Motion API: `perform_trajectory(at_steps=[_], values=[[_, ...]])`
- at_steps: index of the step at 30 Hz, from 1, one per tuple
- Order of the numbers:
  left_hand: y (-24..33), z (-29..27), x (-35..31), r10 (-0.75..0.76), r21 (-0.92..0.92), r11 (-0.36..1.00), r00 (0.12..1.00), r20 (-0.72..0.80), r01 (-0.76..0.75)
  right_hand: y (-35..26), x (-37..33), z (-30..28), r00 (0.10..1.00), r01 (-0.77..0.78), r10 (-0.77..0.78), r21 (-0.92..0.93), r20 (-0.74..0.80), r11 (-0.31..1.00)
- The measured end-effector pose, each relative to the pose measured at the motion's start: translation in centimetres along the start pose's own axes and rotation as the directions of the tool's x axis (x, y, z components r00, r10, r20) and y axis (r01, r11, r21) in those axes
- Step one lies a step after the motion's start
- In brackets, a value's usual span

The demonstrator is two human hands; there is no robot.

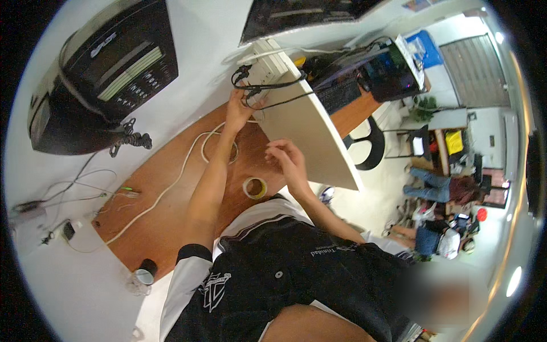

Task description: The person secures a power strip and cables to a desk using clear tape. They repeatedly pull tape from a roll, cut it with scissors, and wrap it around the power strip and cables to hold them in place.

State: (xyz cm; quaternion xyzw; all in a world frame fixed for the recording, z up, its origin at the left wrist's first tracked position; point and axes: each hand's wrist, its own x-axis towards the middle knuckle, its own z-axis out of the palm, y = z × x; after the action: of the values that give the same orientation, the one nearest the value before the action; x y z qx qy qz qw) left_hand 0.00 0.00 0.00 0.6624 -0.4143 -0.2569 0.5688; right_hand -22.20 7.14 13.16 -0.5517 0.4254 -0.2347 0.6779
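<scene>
Right hand (pixel 288 159) near desk's near edge, fingers curled, pinching something too small to tell, just above tape roll (pixel 254 187); left hand (pixel 238 111) farther up, grasping black cable (pixel 268 86) at white partition panel (pixel 302 122); white cable (pixel 171 185) runs across wooden desk (pixel 165 228); black printer (pixel 102 68) at far-left corner.

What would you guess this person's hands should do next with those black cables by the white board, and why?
Probably bring the right hand up to the black cables. The left hand alone is at the loose loops against the white board, while the right hand hangs free lower down, near the tape roll on the wooden desk.
</scene>
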Motion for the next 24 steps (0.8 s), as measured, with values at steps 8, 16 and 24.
perform_trajectory(at_steps=[8, 16, 24], values=[[1.7, -0.9, -0.1, -0.072, -0.039, 0.996, 0.996, 0.059, 0.074, 10.6, 13.5, 1.5, 0.981, -0.152, 0.194, 0.572, -0.012, 0.806], [1.8, -1.4, 1.0, -0.059, -0.010, 0.998, 0.976, 0.212, 0.062, 16.2, 21.9, 0.4, 0.931, -0.221, 0.296, 0.975, 0.214, -0.009], [2.9, -2.0, 0.6, -0.112, 0.061, 0.993, 0.968, 0.224, 0.101, 16.7, 20.2, 1.4, 0.904, -0.085, 0.408, 0.989, 0.127, -0.121]])
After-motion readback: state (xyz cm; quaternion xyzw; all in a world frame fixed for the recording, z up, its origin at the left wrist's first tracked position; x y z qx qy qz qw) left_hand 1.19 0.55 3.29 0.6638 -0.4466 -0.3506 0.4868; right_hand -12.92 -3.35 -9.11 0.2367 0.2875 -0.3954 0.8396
